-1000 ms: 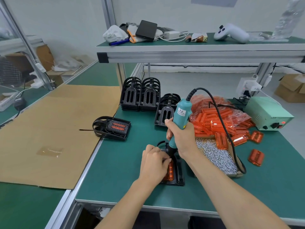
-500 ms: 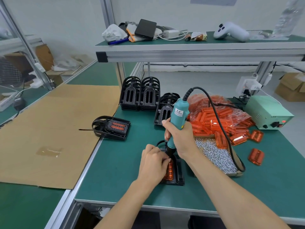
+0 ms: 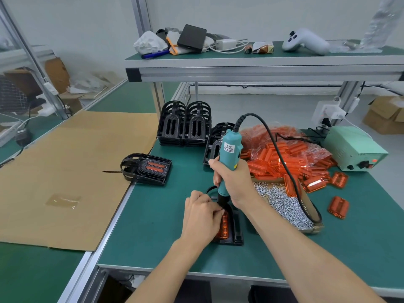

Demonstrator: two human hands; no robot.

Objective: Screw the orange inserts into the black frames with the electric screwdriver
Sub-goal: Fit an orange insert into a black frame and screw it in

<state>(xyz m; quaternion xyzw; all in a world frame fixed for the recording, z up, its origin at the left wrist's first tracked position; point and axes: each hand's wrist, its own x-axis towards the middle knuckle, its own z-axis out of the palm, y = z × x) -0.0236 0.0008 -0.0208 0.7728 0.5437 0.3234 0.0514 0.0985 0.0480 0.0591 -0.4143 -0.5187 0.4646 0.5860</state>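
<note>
Both hands are closed on the job: your right hand (image 3: 235, 182) grips the teal electric screwdriver (image 3: 228, 158) upright, and your left hand (image 3: 203, 215) pinches at its tip, fingers curled over the orange insert (image 3: 223, 226) seated in the black frame (image 3: 237, 228). Whether those fingers hold a screw is hidden.

Take that frame as your mark on the counter (image 3: 153, 215). Far behind it and to its right spreads the bag of orange inserts (image 3: 284, 154), with the green power supply (image 3: 354, 149) beyond. Behind the frame stand the stacks of empty black frames (image 3: 184, 125). Behind and to its left lies one finished frame (image 3: 146, 169) with its insert in. Just to its right sits the tray of screws (image 3: 282, 204), and the driver's cord (image 3: 290, 176) loops over it.

The risk, as I judge it, is at your fingertips: they sit right against the bit, so a tilted driver could slip off the screw head, nick a finger or scar the insert. A cord tug across the tray could also spill screws.
</note>
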